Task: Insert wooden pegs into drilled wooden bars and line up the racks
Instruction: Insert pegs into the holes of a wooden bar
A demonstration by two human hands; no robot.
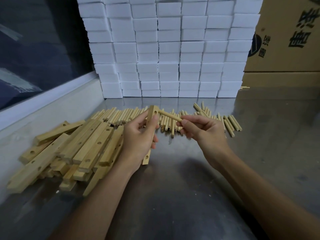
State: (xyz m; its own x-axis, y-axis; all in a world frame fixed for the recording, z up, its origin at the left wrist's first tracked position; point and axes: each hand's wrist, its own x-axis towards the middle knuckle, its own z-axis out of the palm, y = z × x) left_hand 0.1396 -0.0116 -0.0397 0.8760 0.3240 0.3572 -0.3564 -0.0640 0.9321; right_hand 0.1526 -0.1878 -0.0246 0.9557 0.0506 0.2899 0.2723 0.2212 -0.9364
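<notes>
My left hand (138, 137) grips a drilled wooden bar (152, 113) held nearly upright above the table, with one hole showing near its top and another near its bottom end. My right hand (200, 129) pinches a wooden peg (170, 116) whose far tip sits just at the bar's top hole. Behind both hands a row of loose pegs (121, 116) lies across the metal table (190, 170). A pile of drilled bars (69, 149) lies to the left of my left hand.
A wall of stacked white foam blocks (169, 49) stands at the back of the table. Cardboard boxes (285, 40) stand at the back right. A pale ledge (43, 104) and a dark window run along the left side.
</notes>
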